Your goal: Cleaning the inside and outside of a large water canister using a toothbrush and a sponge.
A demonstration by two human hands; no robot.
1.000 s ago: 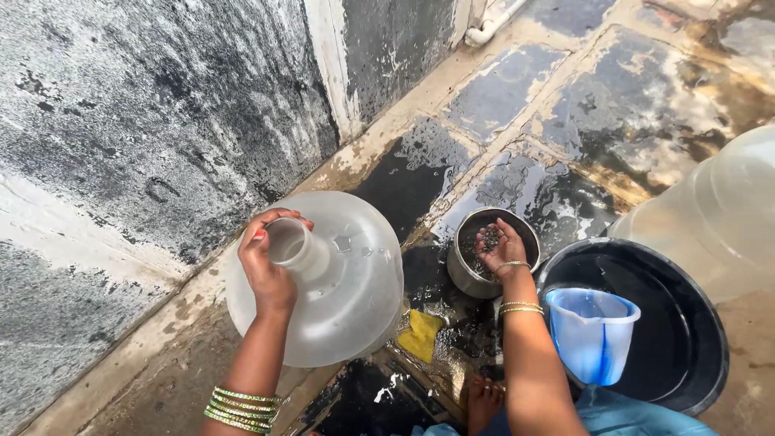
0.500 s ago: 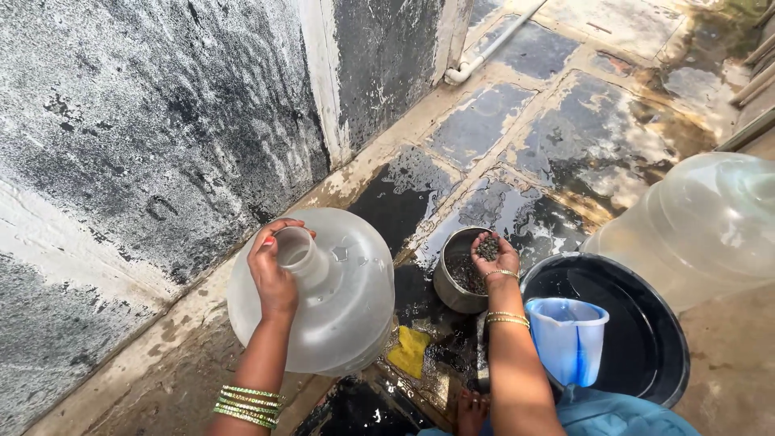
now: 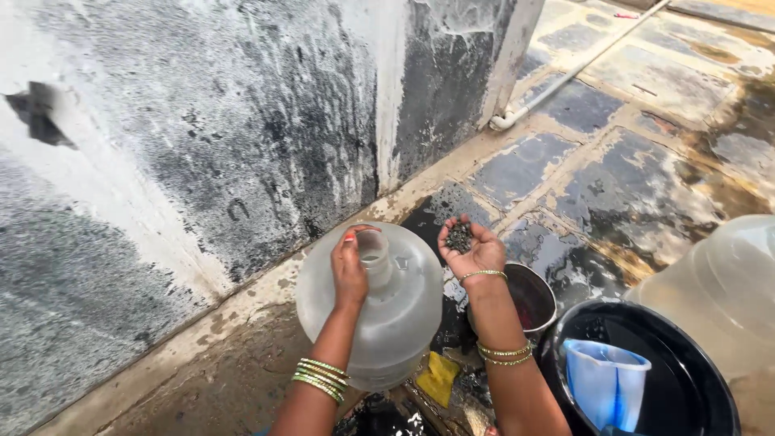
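A weathered wall (image 3: 186, 137), painted white w/ heavy black staining, is filling the left half of the view. To its right, a wet stone-slab floor (image 3: 646, 169) is stretching away, w/ a white pipe (image 3: 565, 77) running along it toward the wall corner.

At the far right edge, a second big translucent water jug (image 3: 726, 291) is standing, only partly in view. Just in front of it, a round black tub (image 3: 646, 379) is holding dark water, and a pale blue plastic mug (image 3: 605, 383) is sitting inside it.

Centre frame, near the wall base, a large translucent water jug (image 3: 387, 311) is sitting on the floor, its narrow neck pointing up toward the camera. The left hand (image 3: 349, 270) is wrapping around that neck, fingers closed on it; green and gold bangles are stacked on the forearm.

Just beside the jug on its right, a small steel pot (image 3: 525, 299) is standing on the floor, its inside dark; contents can't be made out. The right forearm is crossing over its near rim.

The right hand (image 3: 472, 250) is hovering palm-up just right of the jug's mouth, fingers cupped open, cradling a small heap of dark grit (image 3: 460, 236). Thin gold bangles are circling that wrist.

Below the jug, a yellow scrub sponge (image 3: 438, 378) is lying on the wet floor between the two arms.
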